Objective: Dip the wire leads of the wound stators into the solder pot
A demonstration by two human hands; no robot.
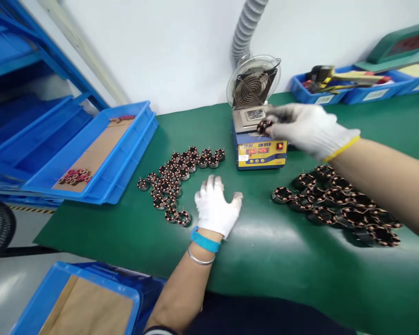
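My right hand (305, 128), in a white glove with a yellow cuff, grips a copper-wound motor stator (264, 126) by its edge. The stator is held at the front right of a small solder pot (260, 151), whose molten bath (255, 114) shows as a silvery rectangle. My left hand (216, 207), also gloved, lies on the green table with fingers spread and nothing in it. Left of it stands a cluster of several stators (165, 186). Another group of stators (338, 200) sits below my right forearm, partly covered by it.
A fan guard (253, 88) and a grey duct hose (246, 30) rise behind the solder pot. Blue bins with tools (321, 90) line the back right. A blue tray (106, 144) with small red-and-copper parts stands left; a paper-lined blue crate (87, 307) is at lower left.
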